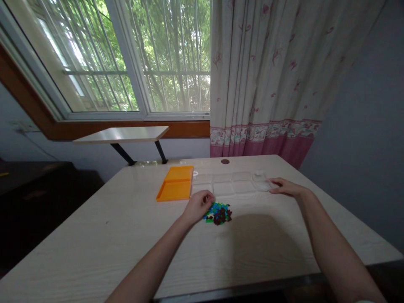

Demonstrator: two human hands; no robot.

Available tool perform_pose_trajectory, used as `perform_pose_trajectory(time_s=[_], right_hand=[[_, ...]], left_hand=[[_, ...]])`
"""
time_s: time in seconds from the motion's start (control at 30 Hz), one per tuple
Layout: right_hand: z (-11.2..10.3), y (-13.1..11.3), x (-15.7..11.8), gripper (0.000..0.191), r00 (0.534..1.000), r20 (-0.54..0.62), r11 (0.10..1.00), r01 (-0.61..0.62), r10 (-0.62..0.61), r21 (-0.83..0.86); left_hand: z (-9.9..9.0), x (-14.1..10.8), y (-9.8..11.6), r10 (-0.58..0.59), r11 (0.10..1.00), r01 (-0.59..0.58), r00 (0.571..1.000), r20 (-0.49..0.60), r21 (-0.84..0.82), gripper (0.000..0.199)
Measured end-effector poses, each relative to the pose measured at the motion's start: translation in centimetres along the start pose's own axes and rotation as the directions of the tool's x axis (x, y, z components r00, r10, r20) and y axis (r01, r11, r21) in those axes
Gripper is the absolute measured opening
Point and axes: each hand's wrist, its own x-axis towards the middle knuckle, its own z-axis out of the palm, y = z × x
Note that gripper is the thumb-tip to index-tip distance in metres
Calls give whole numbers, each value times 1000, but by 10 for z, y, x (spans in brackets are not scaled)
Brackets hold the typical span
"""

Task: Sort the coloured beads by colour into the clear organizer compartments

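On the desk lies a loose pile of tiny blue, green and dark brown pieces [220,213], too small to name. My left hand [199,205] rests at the pile's upper left edge, its fingers curled in; whatever is between them is hidden. Behind the pile is a clear plastic tray [222,188] with several compartments in two rows. At the tray's right end, the thumb and fingers of my right hand [284,187] close on its clear edge. An orange plastic case [174,190] with two shallow sections lies left of the tray, just beyond my left hand.
The pale wood desk [126,235] runs to the window wall, with a small raised shelf [126,134] on black legs at the back left. A round dark cable-hole cover [225,161] sits near the back edge. A floral curtain [261,84] hangs behind.
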Motion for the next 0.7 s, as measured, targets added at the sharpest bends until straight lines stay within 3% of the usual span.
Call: perform_pose_trajectory(time_s=[0.33,0.7], right_hand=[[2,11,7,72,998,70,993,12,-4,-114],[2,10,8,71,998,47,982,-23,33,-186]], left_hand=[[0,1,-1,-7,1000,7,1000,7,-3,13],[0,0,1,-5,1000,5,1000,16,16,13]])
